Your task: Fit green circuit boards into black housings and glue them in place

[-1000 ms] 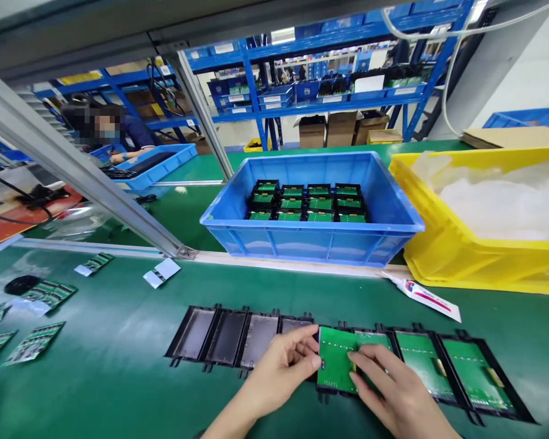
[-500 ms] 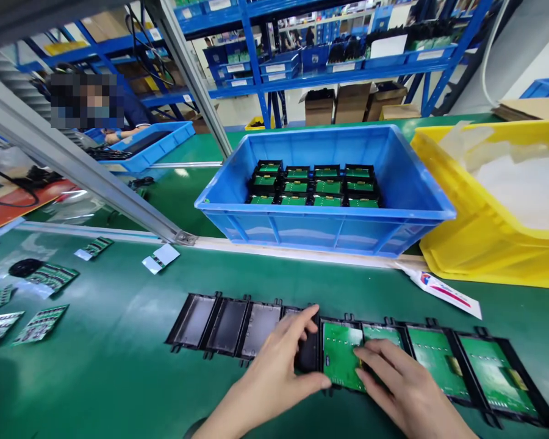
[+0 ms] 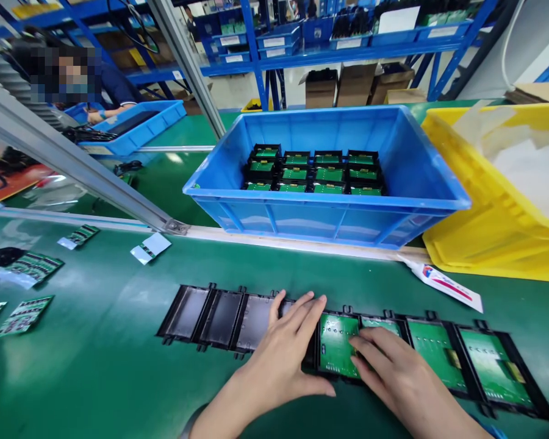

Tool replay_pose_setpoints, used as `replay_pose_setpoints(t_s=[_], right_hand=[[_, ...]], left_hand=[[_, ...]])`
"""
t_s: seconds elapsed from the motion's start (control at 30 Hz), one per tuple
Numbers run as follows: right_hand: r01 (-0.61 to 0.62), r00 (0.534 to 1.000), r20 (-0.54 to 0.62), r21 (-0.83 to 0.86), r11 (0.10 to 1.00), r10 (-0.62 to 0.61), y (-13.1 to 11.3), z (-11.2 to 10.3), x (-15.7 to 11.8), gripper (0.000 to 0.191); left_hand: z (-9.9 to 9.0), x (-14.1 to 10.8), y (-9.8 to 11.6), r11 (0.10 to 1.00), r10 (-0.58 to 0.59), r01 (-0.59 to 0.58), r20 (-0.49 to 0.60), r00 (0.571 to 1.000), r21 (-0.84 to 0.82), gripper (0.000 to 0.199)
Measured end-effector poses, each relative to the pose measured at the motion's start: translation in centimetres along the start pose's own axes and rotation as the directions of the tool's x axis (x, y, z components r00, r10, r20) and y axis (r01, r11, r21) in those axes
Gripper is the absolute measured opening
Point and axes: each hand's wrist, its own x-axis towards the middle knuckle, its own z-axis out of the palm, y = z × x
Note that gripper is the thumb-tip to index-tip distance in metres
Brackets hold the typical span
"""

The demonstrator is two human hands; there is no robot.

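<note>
A row of joined black plastic cases lies across the green bench. My left hand spreads over the middle of the row, its fingertips at the far edge and its thumb near the close edge, holding nothing. Beside it, a green circuit board sits in a case. My right hand has its fingers bent together at this board's right side, on a small yellowish part that they mostly hide. Further right, more cases hold green boards. Cases left of my left hand hold no board.
Behind the row stands a blue bin with several boarded cases inside. A yellow bin is at right, with a white tube before it. Loose circuit boards lie at left, near a slanting metal post. A person sits beyond.
The view has shifted slightly. My left hand's fingers have spread further apart over the cases. My right hand stays at the same board, which looks more level in its case.
</note>
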Motion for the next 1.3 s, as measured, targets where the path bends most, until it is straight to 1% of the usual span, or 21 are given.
replay_pose_setpoints(t_s=[0.13,0.27,0.33,0.4,0.53,0.6,0.9,1.13,1.3], right_hand=[[0.025,1.0,-0.015,-0.066,0.997,-0.026,-0.1,0.0,0.4,0.034],[0.061,0.998,-0.015,-0.12,0.991,-0.063,-0.1,-0.1,0.7,0.032],[0.093,0.995,-0.015,-0.166,0.982,-0.096,-0.1,-0.1,0.9,0.03],[0.112,0.992,-0.028,-0.229,0.967,-0.121,-0.3,-0.1,1.2,0.026],[0.124,0.992,0.012,-0.321,0.939,-0.127,-0.9,0.0,1.6,0.026],[0.122,0.992,0.032,-0.343,0.931,-0.119,-1.2,0.1,1.8,0.027],[0.039,0.997,-0.046,-0.375,0.926,-0.06,-2.0,0.4,1.5,0.036],[0.035,0.999,-0.008,-0.411,0.911,-0.043,-2.3,0.8,0.7,0.042],[0.017,1.0,0.005,-0.417,0.909,-0.017,-2.7,0.9,0.4,0.041]], left_hand=[[0.2,0.1,-0.2,0.999,0.04,-0.04,-0.011,0.999,0.01,0.139],[0.3,0.4,-0.3,0.999,0.038,-0.038,-0.013,0.999,0.008,0.137],[0.2,0.4,-0.4,1.0,0.029,-0.029,-0.015,0.999,0.008,0.133],[0.1,0.4,-0.4,1.0,0.029,-0.028,-0.008,1.0,0.013,0.119],[-0.2,0.3,-0.4,0.994,0.077,-0.078,0.005,0.997,0.071,0.078],[-0.2,0.2,-0.4,0.99,0.095,-0.095,0.006,0.995,0.101,0.069],[-0.1,0.1,-0.5,0.982,0.12,-0.12,0.014,0.993,0.144,0.059],[-0.1,0.1,-0.5,0.98,0.134,-0.134,0.01,0.991,0.145,0.06],[-0.2,0.2,-0.2,0.977,0.138,-0.14,0.019,0.99,0.161,0.059]])
